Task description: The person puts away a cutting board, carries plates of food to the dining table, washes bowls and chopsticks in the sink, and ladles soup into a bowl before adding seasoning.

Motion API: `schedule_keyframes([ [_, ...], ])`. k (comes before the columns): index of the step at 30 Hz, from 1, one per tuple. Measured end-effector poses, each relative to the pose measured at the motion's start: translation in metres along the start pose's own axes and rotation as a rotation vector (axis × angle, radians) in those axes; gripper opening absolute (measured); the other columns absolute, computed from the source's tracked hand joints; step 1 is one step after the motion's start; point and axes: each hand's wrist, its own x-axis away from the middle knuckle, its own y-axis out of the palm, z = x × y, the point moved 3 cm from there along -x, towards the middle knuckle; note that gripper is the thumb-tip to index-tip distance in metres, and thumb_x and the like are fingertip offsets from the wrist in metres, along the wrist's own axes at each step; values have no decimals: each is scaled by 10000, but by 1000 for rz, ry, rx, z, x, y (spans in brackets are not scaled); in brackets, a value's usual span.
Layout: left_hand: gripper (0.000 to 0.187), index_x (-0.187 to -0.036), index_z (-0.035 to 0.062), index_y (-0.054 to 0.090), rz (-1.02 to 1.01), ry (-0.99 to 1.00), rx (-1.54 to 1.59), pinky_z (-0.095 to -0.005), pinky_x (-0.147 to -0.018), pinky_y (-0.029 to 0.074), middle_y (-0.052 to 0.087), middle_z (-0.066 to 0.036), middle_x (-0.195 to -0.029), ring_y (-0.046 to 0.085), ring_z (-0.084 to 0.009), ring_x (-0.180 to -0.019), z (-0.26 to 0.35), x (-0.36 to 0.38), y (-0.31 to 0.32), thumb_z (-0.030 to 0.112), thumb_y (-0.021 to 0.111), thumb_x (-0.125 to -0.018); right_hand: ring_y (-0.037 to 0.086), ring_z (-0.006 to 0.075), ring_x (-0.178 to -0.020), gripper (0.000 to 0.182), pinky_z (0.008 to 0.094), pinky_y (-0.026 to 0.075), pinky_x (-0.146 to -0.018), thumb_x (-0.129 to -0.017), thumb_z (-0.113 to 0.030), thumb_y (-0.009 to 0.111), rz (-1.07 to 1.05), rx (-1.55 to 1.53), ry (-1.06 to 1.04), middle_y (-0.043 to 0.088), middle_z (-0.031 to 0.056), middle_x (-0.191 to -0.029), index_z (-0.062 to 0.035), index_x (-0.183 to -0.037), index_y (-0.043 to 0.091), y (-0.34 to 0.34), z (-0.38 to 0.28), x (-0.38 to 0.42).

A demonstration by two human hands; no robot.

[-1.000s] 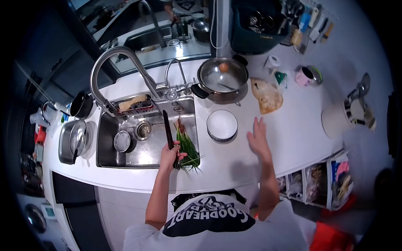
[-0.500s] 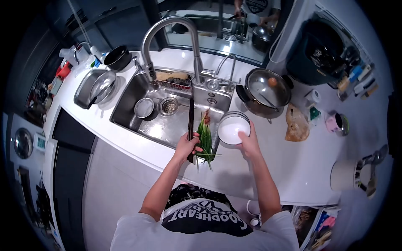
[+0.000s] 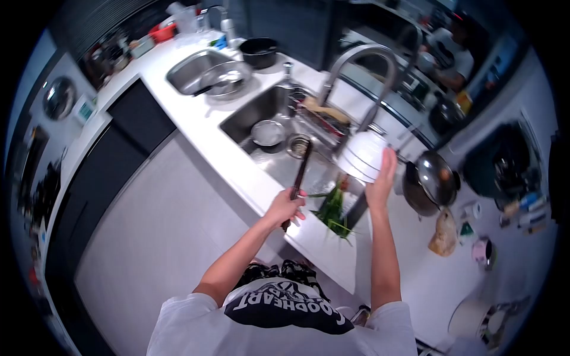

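My left hand (image 3: 285, 209) is closed round a bundle of dark chopsticks (image 3: 303, 169), which points up over the front edge of the sink (image 3: 240, 121). In my right hand (image 3: 380, 185) is a small stack of white bowls (image 3: 363, 155) with dark rims. The stack is tipped over, its rims facing down and toward me, above the right part of the sink. Between my hands, a bunch of green onions (image 3: 333, 211) lies across the sink's front right corner. A small round metal strainer (image 3: 268, 133) sits in the sink by the drain (image 3: 298, 145).
A tall faucet (image 3: 389, 74) arches behind the sink. To the right stand a lidded pot (image 3: 428, 184), a brown flat piece (image 3: 443, 232) and a pink cup (image 3: 482, 251). A second basin holding a glass lid (image 3: 225, 80) and a black pot (image 3: 259, 52) are at the left.
My view has turned toward the left. The bowls have gone from facing up beside the sink to tipped over above it. The chopsticks stay in my left hand, now apart from the green onions.
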Motion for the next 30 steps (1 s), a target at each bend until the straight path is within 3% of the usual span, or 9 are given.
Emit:
schedule_keyframes([
  [8, 302, -1087, 24, 491, -65, 9, 79, -194, -382, 362, 568, -64, -846, 611, -128, -535, -8, 56, -88, 108, 574, -809, 355, 376, -1249, 685, 390, 249, -1065, -683, 149, 451, 65, -51, 222, 356, 237, -1347, 13, -1341, 317, 60, -58, 7],
  [9, 307, -1086, 27, 492, -72, 10, 105, -192, -382, 361, 566, -56, -840, 609, -124, -533, -13, 65, -106, 115, 581, -805, 374, 357, -1245, 667, 379, 299, -1043, -751, 83, 514, 42, -153, 477, 349, 220, -1356, -40, -1367, 292, 74, -58, 10],
  [11, 306, -1073, 29, 493, -53, 51, 156, -192, -384, 364, 563, -57, -838, 609, -123, -539, -20, 84, -143, 112, 591, -795, 429, 391, -1163, 652, 527, 456, -914, -763, 111, 417, 93, -794, 1101, 345, 197, -1329, -58, -1373, 256, 98, -84, 14],
  [12, 307, -1072, 28, 493, -32, 67, 177, -191, -384, 366, 565, -60, -841, 611, -123, -543, -23, 96, -165, 110, 593, -793, 441, 417, -1119, 628, 587, 490, -840, -761, 108, 421, -31, -1064, 1088, 352, 187, -1297, -35, -1352, 265, 118, -61, 24],
  [14, 279, -1051, 29, 493, 28, 85, 233, -186, -384, 367, 564, -65, -843, 600, -115, -533, -29, 124, -212, 102, 587, -799, 429, 426, -1111, 528, 494, 491, -908, -765, 100, 426, -187, -1473, 1474, 380, 249, -1213, 68, -1275, 293, 159, -53, 40],
  [16, 257, -1042, 33, 492, 118, 126, 324, -184, -382, 364, 565, -66, -845, 586, -107, -517, -38, 152, -258, 98, 579, -810, 425, 438, -1104, 467, 467, 470, -950, -791, 71, 427, -348, -1630, 1589, 398, 282, -1161, 123, -1235, 293, 183, -92, 48],
  [18, 220, -1024, 37, 487, 241, 185, 417, -182, -380, 359, 566, -68, -847, 554, -94, -485, -52, 181, -296, 95, 569, -828, 441, 426, -1091, 454, 466, 483, -939, -786, 79, 431, -464, -1577, 1657, 409, 275, -1171, 118, -1223, 313, 208, -145, 51],
  [24, 250, -1025, 50, 503, 590, 324, 648, -186, -348, 325, 586, -54, -821, 508, -73, -437, -72, 278, -401, 159, 621, -833, 430, 386, -1120, 566, 601, 413, -931, -709, 70, 558, -998, -1443, 1301, 443, 177, -1223, 4, -1243, 384, 288, -374, 82],
  [30, 443, -1115, 47, 487, 984, 234, 684, -178, -346, 283, 616, -104, -980, 365, -51, -392, -116, 332, -499, 385, 597, -850, 495, 359, -1105, 533, 581, 424, -929, -752, 7, 580, -1618, -1556, 1197, 494, 188, -1190, 19, -1252, 396, 368, -570, 171],
])
